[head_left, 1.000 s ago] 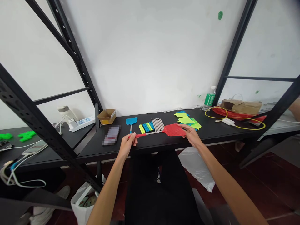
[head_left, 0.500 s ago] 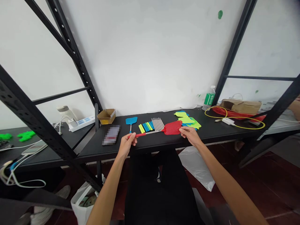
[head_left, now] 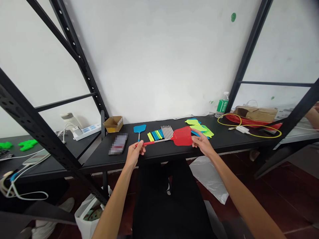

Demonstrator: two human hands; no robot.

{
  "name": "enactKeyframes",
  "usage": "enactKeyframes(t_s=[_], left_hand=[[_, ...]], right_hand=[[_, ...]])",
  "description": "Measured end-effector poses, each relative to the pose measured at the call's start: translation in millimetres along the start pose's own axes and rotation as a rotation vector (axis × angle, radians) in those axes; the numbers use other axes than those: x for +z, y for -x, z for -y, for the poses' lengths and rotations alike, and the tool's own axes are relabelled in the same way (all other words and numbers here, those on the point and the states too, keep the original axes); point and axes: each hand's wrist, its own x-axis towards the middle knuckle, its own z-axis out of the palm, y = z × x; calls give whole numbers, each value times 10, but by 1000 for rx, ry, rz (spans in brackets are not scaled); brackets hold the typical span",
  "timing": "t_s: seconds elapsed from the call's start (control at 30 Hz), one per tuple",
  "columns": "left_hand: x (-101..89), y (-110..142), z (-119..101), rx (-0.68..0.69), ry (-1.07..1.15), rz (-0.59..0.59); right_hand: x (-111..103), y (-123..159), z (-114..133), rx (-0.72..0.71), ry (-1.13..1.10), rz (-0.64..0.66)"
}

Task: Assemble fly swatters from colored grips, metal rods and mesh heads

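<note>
A red fly swatter (head_left: 182,136) is stretched between my hands over the front of the black table, its flat mesh head turned toward me. My left hand (head_left: 136,151) is closed round the red handle end. At the far edge of the mesh head, my right hand (head_left: 202,143) grips with thumb and fingers. Behind the swatter lie a row of silver rods (head_left: 167,132) and several yellow and blue handle tubes (head_left: 156,135). Near my left hand rests a blue fly swatter (head_left: 140,128). Beyond my right hand is a pile of yellow-green and blue swatter heads (head_left: 198,127).
A phone (head_left: 118,143) and a small open cardboard box (head_left: 113,124) are on the left of the table (head_left: 99,156). At right stand a water bottle (head_left: 222,105) and a yellow cable (head_left: 265,134). Black shelf posts (head_left: 37,122) frame both sides; a power strip (head_left: 87,130) lies left.
The red mesh head has tilted to face me more fully. My right hand's fingers have spread along its edge, while my left hand stays on the handle.
</note>
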Motion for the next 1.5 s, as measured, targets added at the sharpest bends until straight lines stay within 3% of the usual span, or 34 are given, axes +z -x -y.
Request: enactKeyframes(t_s=[1.0,1.5], left_hand=[[-17,-5,10,-20,35,-11],[-43,-13,26,-21,63,-6]], right_hand=[[19,-57,-116,-106,46,-104],[-17,-55,-135,-84,76,-59]])
